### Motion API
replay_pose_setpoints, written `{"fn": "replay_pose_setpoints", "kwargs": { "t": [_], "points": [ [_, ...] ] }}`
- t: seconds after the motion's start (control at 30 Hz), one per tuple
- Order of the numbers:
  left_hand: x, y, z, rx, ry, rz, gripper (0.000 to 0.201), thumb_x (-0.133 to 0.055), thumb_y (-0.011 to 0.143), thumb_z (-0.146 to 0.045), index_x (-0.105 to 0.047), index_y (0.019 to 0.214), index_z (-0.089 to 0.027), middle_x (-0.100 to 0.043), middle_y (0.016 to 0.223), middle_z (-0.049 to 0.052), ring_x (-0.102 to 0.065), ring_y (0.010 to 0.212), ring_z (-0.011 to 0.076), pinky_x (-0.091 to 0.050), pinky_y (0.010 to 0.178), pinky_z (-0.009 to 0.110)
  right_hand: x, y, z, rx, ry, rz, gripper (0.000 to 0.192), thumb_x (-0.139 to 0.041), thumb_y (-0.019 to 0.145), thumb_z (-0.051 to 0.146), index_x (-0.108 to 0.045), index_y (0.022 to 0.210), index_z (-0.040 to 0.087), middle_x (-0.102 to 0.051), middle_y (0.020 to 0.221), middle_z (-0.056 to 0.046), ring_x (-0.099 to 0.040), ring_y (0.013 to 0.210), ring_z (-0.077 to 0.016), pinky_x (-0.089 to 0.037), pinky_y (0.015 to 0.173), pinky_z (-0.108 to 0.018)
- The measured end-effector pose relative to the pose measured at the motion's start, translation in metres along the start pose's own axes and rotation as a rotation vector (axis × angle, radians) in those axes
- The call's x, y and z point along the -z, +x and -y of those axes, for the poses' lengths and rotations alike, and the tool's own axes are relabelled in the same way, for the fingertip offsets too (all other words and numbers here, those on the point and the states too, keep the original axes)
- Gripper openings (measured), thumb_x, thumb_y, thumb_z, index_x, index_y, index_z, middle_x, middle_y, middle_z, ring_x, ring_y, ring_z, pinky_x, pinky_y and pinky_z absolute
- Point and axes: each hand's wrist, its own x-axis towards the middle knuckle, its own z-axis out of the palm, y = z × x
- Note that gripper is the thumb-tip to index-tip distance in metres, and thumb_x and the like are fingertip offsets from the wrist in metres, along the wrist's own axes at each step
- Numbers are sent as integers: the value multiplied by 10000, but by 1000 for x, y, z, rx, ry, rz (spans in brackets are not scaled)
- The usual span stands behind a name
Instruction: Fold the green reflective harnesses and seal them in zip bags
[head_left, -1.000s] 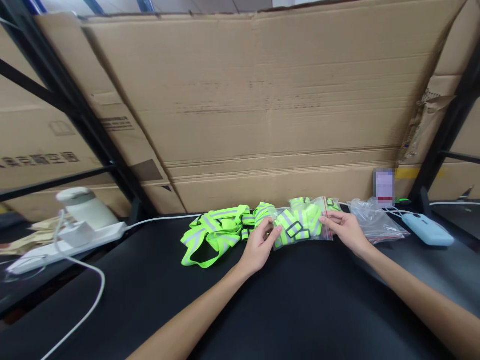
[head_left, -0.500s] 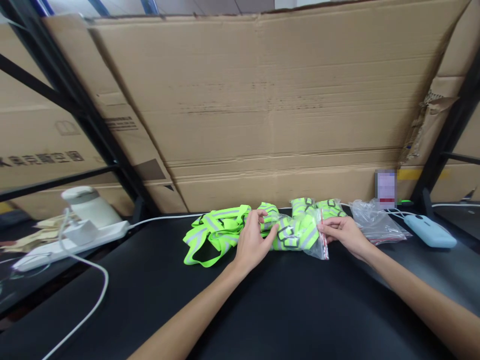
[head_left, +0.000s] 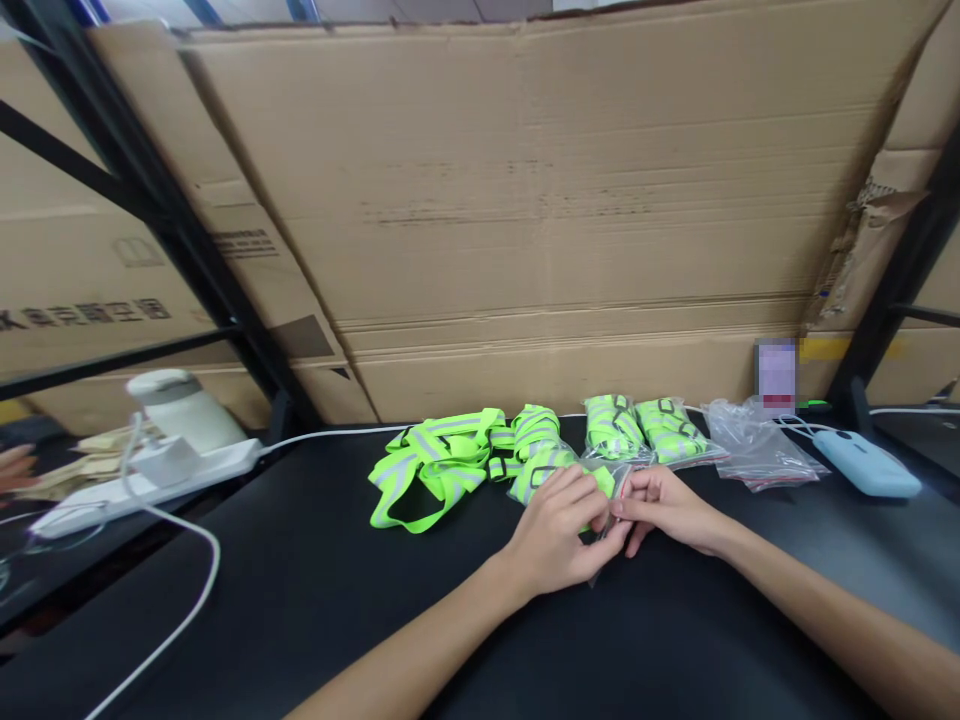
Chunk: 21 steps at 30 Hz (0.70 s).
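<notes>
Two hands are pressed together over one clear bag [head_left: 553, 468] of neon-green straps on the black table [head_left: 315, 580]. Its left part is covered by the left hand [head_left: 559, 530], fingers curled; its edge is pinched by the right hand [head_left: 664, 507]. A loose strap heap [head_left: 431, 465] lies leftward, two filled bags [head_left: 645, 430] just behind.

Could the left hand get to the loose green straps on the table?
Probably yes. The left hand is busy pinching a clear bag together with the right hand, but the loose green straps lie just to its left on the black table, with nothing between them.
</notes>
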Motion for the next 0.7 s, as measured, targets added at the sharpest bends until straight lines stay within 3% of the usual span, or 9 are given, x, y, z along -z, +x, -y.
{"fn": "replay_pose_setpoints", "kwargs": {
  "t": [0.3,0.7],
  "points": [
    [7,-2,3,90,7,228,218,-507,989,-276,-554,796,-185,-549,817,27,-478,816,194,-367,777,357,5,0,-1,-19,54,-5,396,-771,840,499,-631,787,132,-737,748,-68,-740,660,-180,-616,555,-267],
    [4,-4,4,74,74,286,224,-436,1011,-269,-575,854,-194,-538,863,45,-465,842,215,-355,793,382,6,0,0,-16,60,22,348,-762,851,466,-617,814,152,-732,798,-58,-720,693,-162,-610,562,-251]
  ]
}}
